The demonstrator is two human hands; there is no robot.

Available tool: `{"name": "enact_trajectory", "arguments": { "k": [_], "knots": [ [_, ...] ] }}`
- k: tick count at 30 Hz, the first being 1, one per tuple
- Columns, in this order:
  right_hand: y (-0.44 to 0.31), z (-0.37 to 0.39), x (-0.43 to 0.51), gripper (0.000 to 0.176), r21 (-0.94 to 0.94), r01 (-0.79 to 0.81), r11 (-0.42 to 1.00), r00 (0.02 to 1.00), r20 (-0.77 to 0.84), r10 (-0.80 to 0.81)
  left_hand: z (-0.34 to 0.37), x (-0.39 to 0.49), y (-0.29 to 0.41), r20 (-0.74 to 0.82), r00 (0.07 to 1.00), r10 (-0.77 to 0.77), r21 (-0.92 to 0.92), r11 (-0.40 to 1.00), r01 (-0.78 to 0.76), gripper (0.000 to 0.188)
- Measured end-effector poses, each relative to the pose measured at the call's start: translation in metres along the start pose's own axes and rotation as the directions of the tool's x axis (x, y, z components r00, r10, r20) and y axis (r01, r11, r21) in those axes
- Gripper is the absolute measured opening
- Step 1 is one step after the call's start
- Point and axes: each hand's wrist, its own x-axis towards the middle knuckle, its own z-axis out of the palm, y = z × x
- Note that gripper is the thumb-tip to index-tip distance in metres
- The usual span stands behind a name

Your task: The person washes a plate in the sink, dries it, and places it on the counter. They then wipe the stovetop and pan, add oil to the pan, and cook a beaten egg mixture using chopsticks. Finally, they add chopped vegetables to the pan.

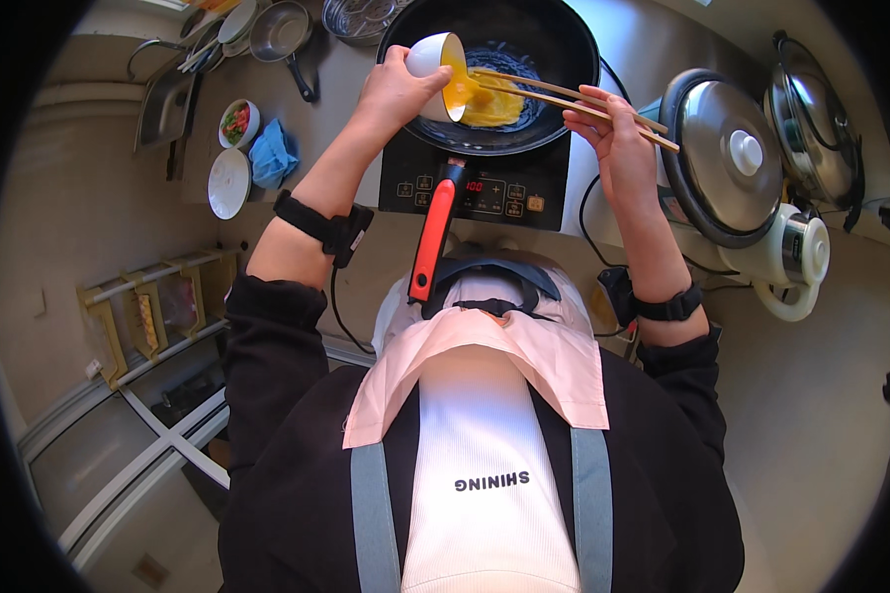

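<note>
My left hand [400, 87] grips a white bowl [426, 56], tipped on its side over a dark frying pan [564, 44]. Yellow beaten egg [456, 81] coats the bowl's inside and runs over its lip. A yellow pool of egg [500, 110] spreads on the pan's bottom, with shiny liquid around it. In my right hand [615, 141] is a pair of wooden chopsticks [545, 89], their tips at the bowl's mouth. The pan's red handle [435, 230] points toward my body, and the pan rests on a black induction cooker [482, 194] with a lit display.
On the left are a bowl of chopped red and green food [236, 124], a white dish [230, 184], a blue cloth [271, 154], a small saucepan [280, 33] and a sink [165, 111]. A lidded metal pot [719, 148] and a white kettle [771, 244] stand at right.
</note>
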Motion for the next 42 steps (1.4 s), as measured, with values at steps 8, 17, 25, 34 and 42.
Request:
{"name": "enact_trajectory", "arguments": {
  "k": [8, 17, 25, 34, 42],
  "knots": [
    [0.0, -0.001, 0.002, 0.025, -0.09, 0.114, 0.989, 0.993, -0.001, -0.115, 0.001, -0.003, 0.014, -0.096, 0.97, 0.221, 0.226, 0.954, -0.195, 0.072],
    [-0.004, 0.013, 0.01, 0.02, -0.095, 0.24, 0.966, 0.968, 0.105, -0.23, -0.01, -0.011, 0.021, -0.187, 0.817, 0.546, 0.374, 0.808, -0.455, 0.071],
    [-0.003, 0.017, 0.023, 0.021, -0.082, 0.37, 0.925, 0.927, 0.095, -0.363, -0.018, -0.012, 0.025, -0.211, 0.716, 0.666, 0.415, 0.724, -0.551, 0.075],
    [0.004, 0.006, 0.037, 0.024, -0.227, 0.351, 0.908, 0.935, 0.142, -0.326, -0.022, -0.009, 0.027, -0.189, 0.661, 0.726, 0.437, 0.665, -0.605, 0.075],
    [0.006, 0.013, 0.042, 0.022, -0.135, 0.468, 0.873, 0.879, 0.166, -0.446, -0.027, -0.007, 0.025, -0.179, 0.7, 0.691, 0.435, 0.694, -0.574, 0.075]
  ]
}}
